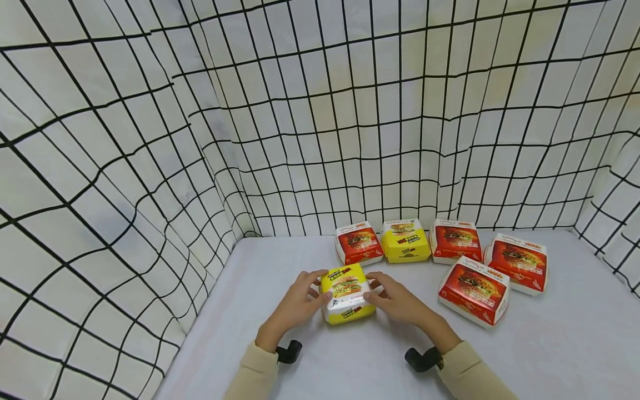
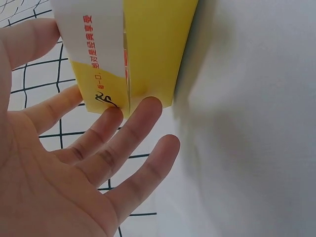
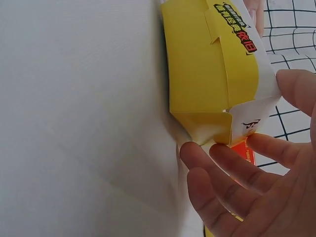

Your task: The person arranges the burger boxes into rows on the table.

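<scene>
The yellow box [image 1: 347,294] is placed at the surface of the white table [image 1: 345,366], nearer the person than the red box [image 1: 359,244]. It is held from both sides, one side wall by the left hand [image 1: 300,297] and the other by the right hand [image 1: 397,297], with thumbs and fingers lightly bent around it. Judging by the folded flaps, it is made of thin card: probably light, slightly slippery and easily dented. It is best gripped by the side walls near the corners, with little squeeze. Whether anything is packed inside cannot be told. The back wall is hidden; in both wrist views the box is cut off above, and whether its base is fully down is hard to make out.
</scene>
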The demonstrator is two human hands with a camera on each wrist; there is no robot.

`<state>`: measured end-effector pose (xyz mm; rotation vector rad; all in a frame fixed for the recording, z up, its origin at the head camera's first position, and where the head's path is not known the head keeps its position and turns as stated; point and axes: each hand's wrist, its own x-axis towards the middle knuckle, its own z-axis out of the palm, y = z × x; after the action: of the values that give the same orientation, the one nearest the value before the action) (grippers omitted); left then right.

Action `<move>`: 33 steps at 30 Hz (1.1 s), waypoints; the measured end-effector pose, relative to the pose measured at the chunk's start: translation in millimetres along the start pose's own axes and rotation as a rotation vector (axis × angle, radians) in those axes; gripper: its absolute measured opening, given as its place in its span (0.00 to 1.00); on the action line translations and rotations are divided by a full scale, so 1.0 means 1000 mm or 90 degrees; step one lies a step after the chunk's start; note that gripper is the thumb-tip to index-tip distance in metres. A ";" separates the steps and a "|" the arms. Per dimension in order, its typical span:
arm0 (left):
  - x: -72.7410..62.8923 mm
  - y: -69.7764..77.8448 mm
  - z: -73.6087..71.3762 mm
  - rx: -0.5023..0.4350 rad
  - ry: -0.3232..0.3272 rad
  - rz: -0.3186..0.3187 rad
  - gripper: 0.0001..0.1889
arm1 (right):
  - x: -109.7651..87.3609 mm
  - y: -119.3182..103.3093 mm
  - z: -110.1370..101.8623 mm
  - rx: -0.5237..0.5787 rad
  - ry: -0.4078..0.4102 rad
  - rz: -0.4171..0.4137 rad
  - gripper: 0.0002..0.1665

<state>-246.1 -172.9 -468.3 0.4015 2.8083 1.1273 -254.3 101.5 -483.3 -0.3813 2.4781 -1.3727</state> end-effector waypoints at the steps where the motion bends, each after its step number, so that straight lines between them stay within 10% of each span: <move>1: 0.000 0.001 0.000 -0.002 -0.001 0.001 0.32 | 0.000 0.000 0.000 0.001 0.000 -0.002 0.35; 33: 0.000 0.001 -0.001 -0.050 0.003 0.020 0.30 | -0.003 -0.003 -0.002 -0.028 -0.008 0.025 0.38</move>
<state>-245.6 -172.9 -467.1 0.4381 2.7599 1.2429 -251.9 102.6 -479.4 -0.3468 2.4960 -1.2983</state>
